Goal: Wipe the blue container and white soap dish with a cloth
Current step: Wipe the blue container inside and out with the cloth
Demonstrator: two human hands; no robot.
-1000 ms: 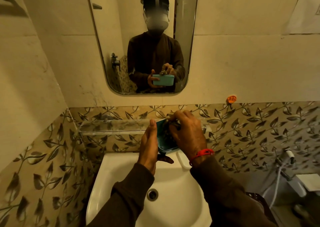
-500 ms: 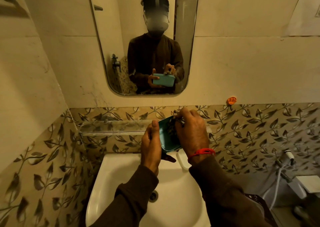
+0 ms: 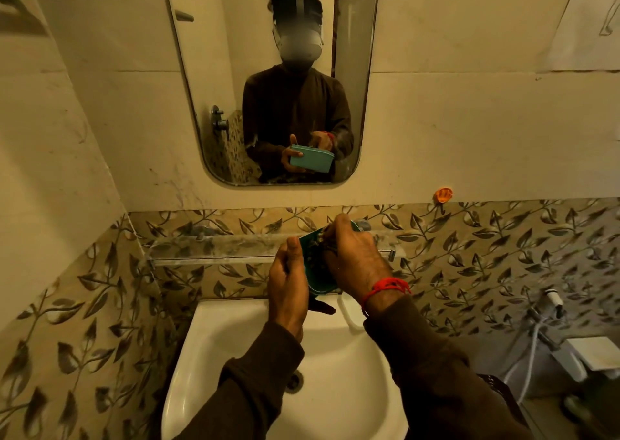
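Note:
I hold the blue container point(image 3: 314, 273) tilted on its side above the back of the white basin point(image 3: 235, 339). My left hand point(image 3: 288, 285) grips its left edge, thumb up along the rim. My right hand point(image 3: 352, 258) is pressed into the container's open side, closed on a dark patterned cloth point(image 3: 322, 243) that mostly hides under my fingers. The mirror point(image 3: 268, 77) reflects the container's outer wall and both hands. A white soap dish moulded shape point(image 3: 350, 310) shows on the basin's back edge, just below my right wrist.
A glass shelf point(image 3: 214, 248) runs along the wall behind my hands. Leaf-patterned tiles cover the lower wall. An orange hook point(image 3: 443, 195) sticks to the right. A spray hose point(image 3: 543, 318) and a white fixture point(image 3: 600, 352) are at lower right. The drain point(image 3: 295, 381) lies under my left sleeve.
My right hand has shifted with the cloth inside the container, and the container has tilted slightly, its reflection dropping lower in the mirror. My left hand keeps its grip.

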